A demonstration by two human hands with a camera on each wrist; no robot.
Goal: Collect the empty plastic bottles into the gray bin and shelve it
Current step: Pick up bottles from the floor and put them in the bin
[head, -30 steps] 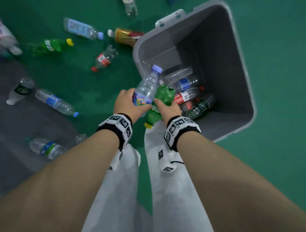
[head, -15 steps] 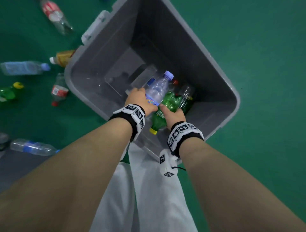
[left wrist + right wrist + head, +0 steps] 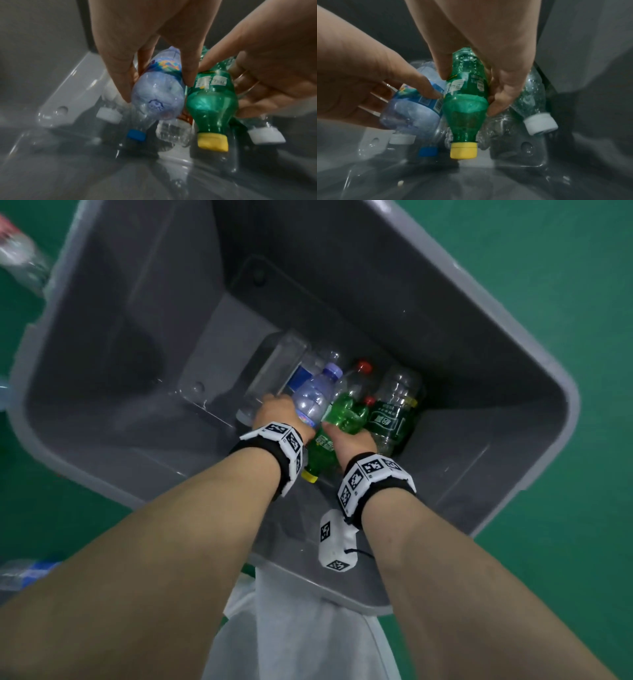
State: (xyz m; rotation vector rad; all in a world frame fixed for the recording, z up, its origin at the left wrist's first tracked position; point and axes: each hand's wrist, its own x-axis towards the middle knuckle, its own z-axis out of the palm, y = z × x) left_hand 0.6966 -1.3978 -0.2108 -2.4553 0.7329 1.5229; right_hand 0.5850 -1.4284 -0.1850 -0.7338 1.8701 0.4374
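Both hands reach down inside the gray bin (image 3: 534,364). My left hand (image 3: 274,414) grips a clear bottle with a blue label and lilac cap (image 3: 313,398), its base seen in the left wrist view (image 3: 159,98). My right hand (image 3: 349,440) grips a green bottle with a yellow cap (image 3: 337,419), cap pointing toward me (image 3: 464,150). Under them several empty bottles lie on the bin's floor, among them a dark-green-labelled one (image 3: 390,419) and a red-capped one (image 3: 363,368).
Green floor (image 3: 565,268) surrounds the bin. A blurred bottle (image 3: 19,251) lies at the top left outside the bin and another with a blue label (image 3: 24,571) at the lower left. My white trousers (image 3: 301,628) stand against the bin's near rim.
Both hands have gone from above the bin's near rim down deep into the bin with their bottles. The view has closed in on the bin.
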